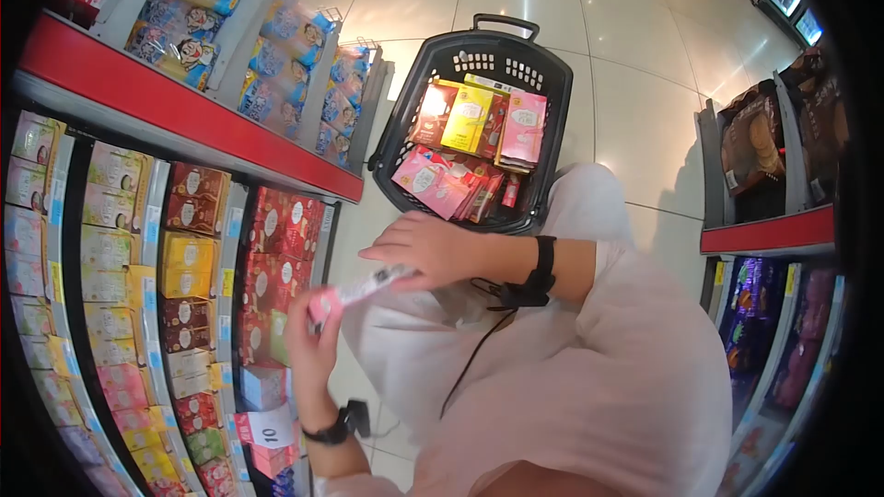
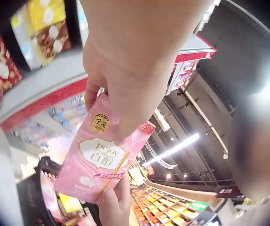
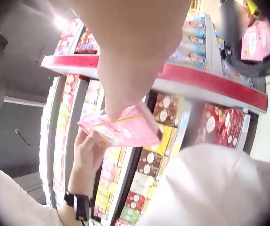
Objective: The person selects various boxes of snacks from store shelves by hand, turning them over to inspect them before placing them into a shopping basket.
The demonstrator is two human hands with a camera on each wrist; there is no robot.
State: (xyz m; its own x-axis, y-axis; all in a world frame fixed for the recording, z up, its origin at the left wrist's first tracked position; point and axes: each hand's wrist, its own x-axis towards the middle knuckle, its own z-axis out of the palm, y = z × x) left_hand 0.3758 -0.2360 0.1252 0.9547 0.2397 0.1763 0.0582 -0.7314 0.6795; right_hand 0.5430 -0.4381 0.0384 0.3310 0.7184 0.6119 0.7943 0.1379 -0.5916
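Box (image 2: 92, 165) in pink hangs just off the near end of the basket (image 1: 560, 115): I have the left hand (image 1: 311, 340) pinching one end and the right hand (image 1: 433, 248) the other, outer fingers stretched. I judge this a two-handed handling step; the next move calls for one firm grip before either hand releases.
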